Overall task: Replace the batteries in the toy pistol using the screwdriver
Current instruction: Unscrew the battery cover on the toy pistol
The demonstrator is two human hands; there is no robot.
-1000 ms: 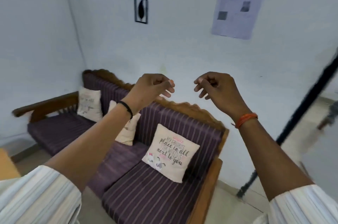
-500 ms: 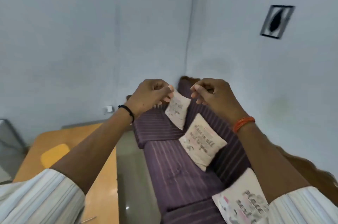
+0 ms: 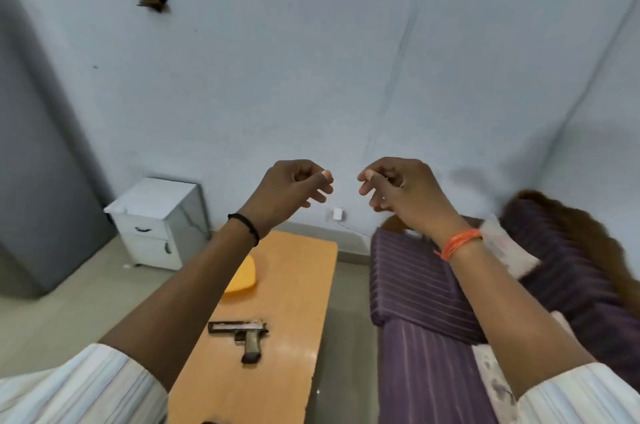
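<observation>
The toy pistol (image 3: 242, 335), silver and black with a tan grip, lies on its side on the orange wooden table (image 3: 294, 285), barrel pointing left. My left hand (image 3: 294, 191) and my right hand (image 3: 398, 189) are raised in the air well above and beyond the table, fingers loosely curled, nothing held in either. No screwdriver or batteries show in this view.
A yellow-orange plastic piece (image 3: 242, 280) lies on the table past the pistol, partly hidden by my left forearm. A purple striped sofa (image 3: 433, 302) with cushions stands to the right. A white drawer cabinet (image 3: 156, 222) stands by the wall at the left.
The view has swung left from the sofa to the table, bringing the pistol into sight. Both hands keep the same raised, curled pose.
</observation>
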